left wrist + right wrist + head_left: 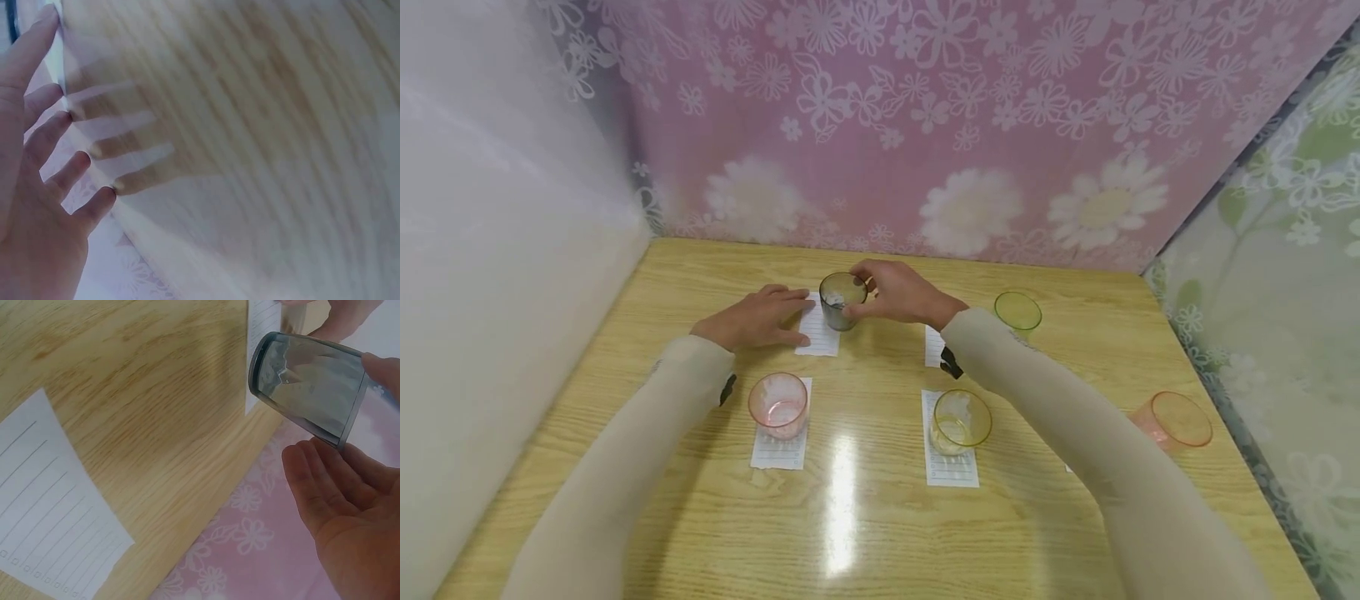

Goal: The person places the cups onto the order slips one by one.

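My right hand (901, 292) pinches the rim of a smoky grey glass (842, 307) between thumb and fingers. In the right wrist view the same grey glass (307, 381) has its base close over a lined paper slip, which shows beneath it as a lined slip (817, 337) in the head view. Left of the glass, my left hand (754, 321) lies with its fingers spread, thumb and fingertips at that slip's left edge. The left wrist view shows the fingertips (103, 197) of this hand touching the wooden table.
Nearer me, a pink glass (778, 410) and a yellow glass (958, 427) stand on lined slips. At the right are a green glass (1018, 312), partly behind my right sleeve, and an orange-pink glass (1172, 421). Another slip (934, 346) lies by my right wrist. A flowered pink wall (880, 167) rises behind.
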Action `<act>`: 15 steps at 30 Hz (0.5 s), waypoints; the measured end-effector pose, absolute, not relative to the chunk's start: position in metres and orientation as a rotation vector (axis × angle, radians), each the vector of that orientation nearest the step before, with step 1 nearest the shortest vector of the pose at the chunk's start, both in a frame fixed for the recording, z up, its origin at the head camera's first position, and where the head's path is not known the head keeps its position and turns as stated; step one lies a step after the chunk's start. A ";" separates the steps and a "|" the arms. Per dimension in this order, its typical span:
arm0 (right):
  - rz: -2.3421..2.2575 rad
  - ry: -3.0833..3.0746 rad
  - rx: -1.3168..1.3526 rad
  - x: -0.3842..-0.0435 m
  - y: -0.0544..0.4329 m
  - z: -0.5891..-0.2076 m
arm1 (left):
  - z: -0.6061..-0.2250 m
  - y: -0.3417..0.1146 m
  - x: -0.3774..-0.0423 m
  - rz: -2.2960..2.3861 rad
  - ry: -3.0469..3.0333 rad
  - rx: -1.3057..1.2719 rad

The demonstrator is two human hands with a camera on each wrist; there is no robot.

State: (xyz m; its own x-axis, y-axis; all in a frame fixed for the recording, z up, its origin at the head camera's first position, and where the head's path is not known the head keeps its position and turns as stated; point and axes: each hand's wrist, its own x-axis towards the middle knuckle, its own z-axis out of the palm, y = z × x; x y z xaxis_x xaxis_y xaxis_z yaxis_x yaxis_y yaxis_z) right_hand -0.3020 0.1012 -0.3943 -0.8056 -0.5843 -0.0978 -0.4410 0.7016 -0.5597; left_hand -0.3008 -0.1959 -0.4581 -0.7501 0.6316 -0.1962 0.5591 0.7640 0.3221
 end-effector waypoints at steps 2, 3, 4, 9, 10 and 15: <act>-0.767 2.642 -0.829 -0.302 0.097 -0.393 | -0.460 -0.195 -0.302 0.345 2.669 0.916; -0.767 2.643 -0.837 -0.302 0.096 -0.393 | -0.461 -0.194 -0.302 0.348 2.672 0.905; -0.771 2.640 -0.846 -0.303 0.094 -0.393 | -0.462 -0.194 -0.302 0.354 2.674 0.892; -0.790 2.614 -0.869 -0.302 0.085 -0.393 | -0.468 -0.194 -0.303 0.395 2.693 0.840; -0.788 2.608 -0.871 -0.302 0.084 -0.394 | -0.468 -0.194 -0.304 0.398 2.696 0.836; -0.773 2.597 -0.873 -0.301 0.080 -0.398 | -0.469 -0.193 -0.303 0.391 2.698 0.835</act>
